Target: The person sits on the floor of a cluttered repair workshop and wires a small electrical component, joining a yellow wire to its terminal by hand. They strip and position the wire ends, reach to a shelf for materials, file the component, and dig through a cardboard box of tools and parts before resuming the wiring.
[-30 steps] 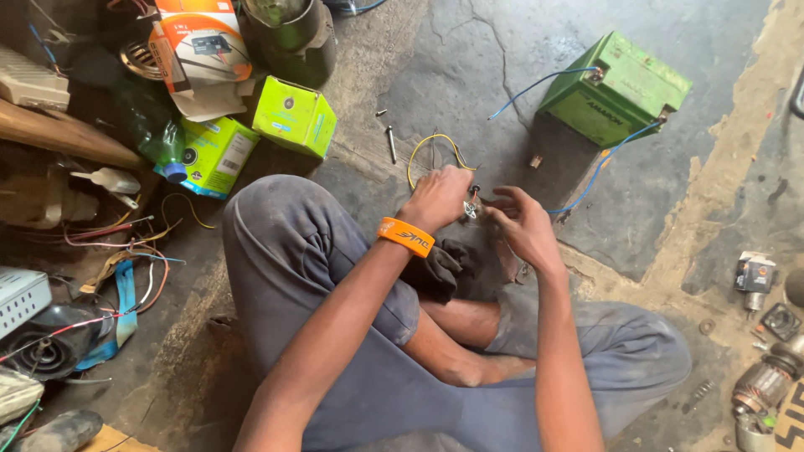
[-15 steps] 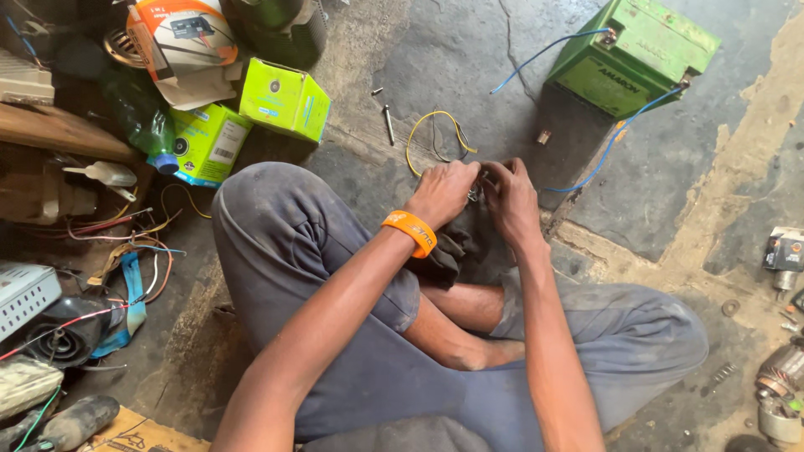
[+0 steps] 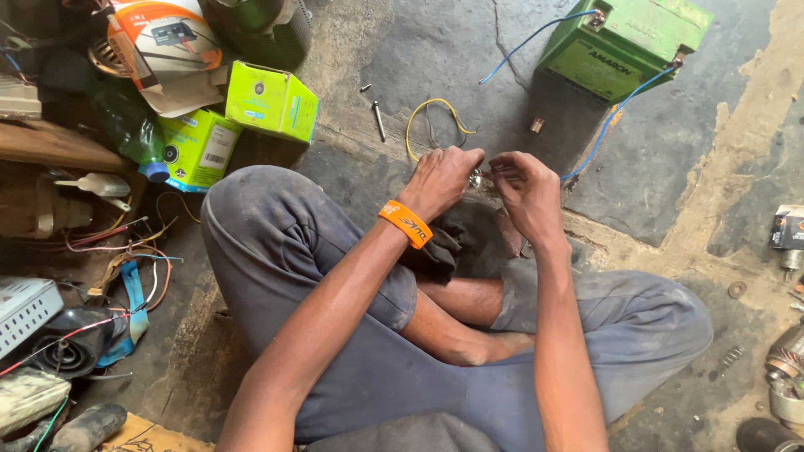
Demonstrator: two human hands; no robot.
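I sit cross-legged on a concrete floor in grey trousers. My left hand (image 3: 442,182), with an orange wristband (image 3: 405,223), and my right hand (image 3: 525,191) meet in front of my knees. Together they pinch a small shiny metal part (image 3: 477,177) between the fingertips; its exact shape is too small to tell. A loop of yellow wire (image 3: 431,121) lies on the floor just beyond the hands. A green battery (image 3: 621,46) with blue wires (image 3: 615,117) stands at the far right, one wire running down towards my right hand.
Two lime-green boxes (image 3: 272,102) and a screw (image 3: 378,120) lie at the far left. Tangled wires and junk (image 3: 109,251) crowd the left edge. Metal motor parts (image 3: 783,368) sit at the lower right. A dark cloth (image 3: 440,243) rests by my knee.
The hands have come together on the small part. The view has shifted a little, so the battery and boxes sit higher in frame.
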